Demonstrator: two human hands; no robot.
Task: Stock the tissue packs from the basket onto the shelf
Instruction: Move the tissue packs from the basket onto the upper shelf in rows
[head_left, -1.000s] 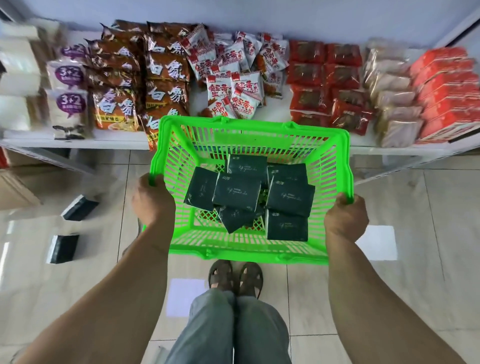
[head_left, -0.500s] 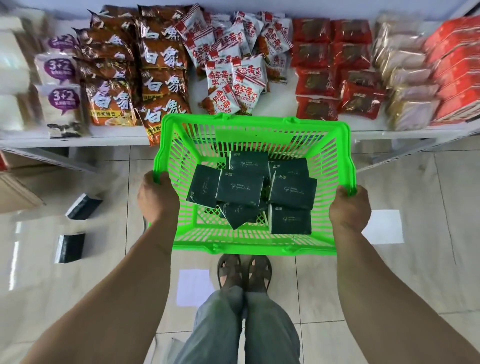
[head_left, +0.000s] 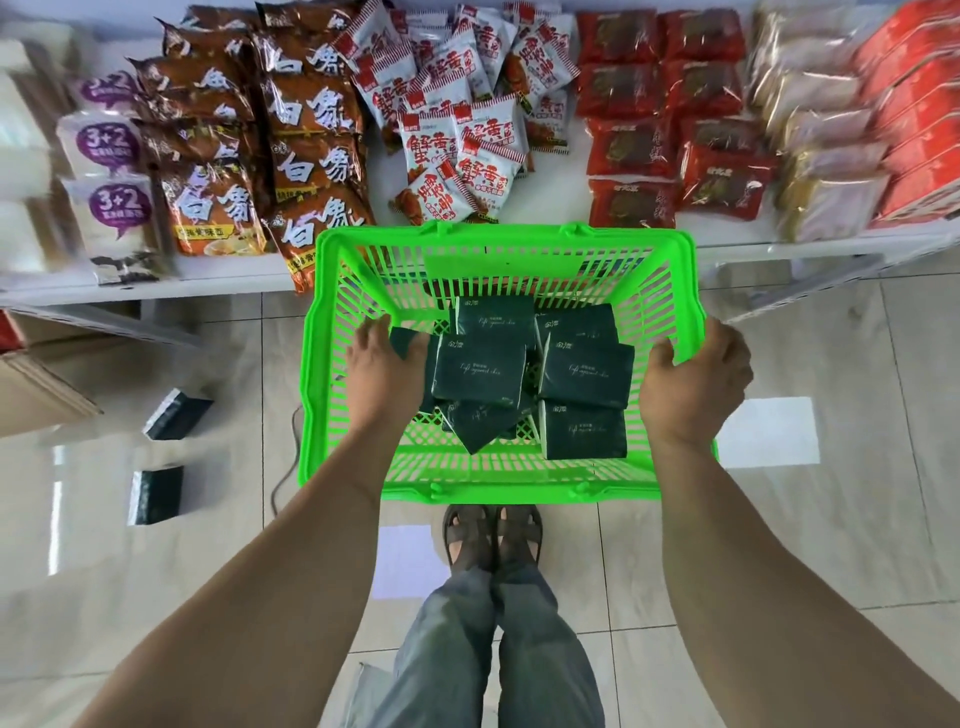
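A bright green basket (head_left: 504, 240) hangs in front of the white shelf (head_left: 553, 174), its far rim at the shelf's front edge. Inside lie several dark green tissue packs (head_left: 480, 371), loosely piled. My left hand (head_left: 382, 371) is inside the basket at its left side, fingers stretched over the leftmost pack (head_left: 410, 340) and touching it. My right hand (head_left: 693, 387) grips the basket's right rim and carries it.
The shelf holds brown noodle bags (head_left: 311, 171), white-and-red snack packs (head_left: 457, 130), red packs (head_left: 670, 114), purple-labelled packs (head_left: 114, 208) and red boxes (head_left: 919, 135). Two dark packs (head_left: 176, 414) (head_left: 156, 496) lie on the tiled floor at left, near flattened cardboard (head_left: 36, 387). My feet (head_left: 491, 540) are below the basket.
My left hand has let go of the basket's left rim and moved into the basket onto the leftmost pack. The basket has come closer to the shelf.
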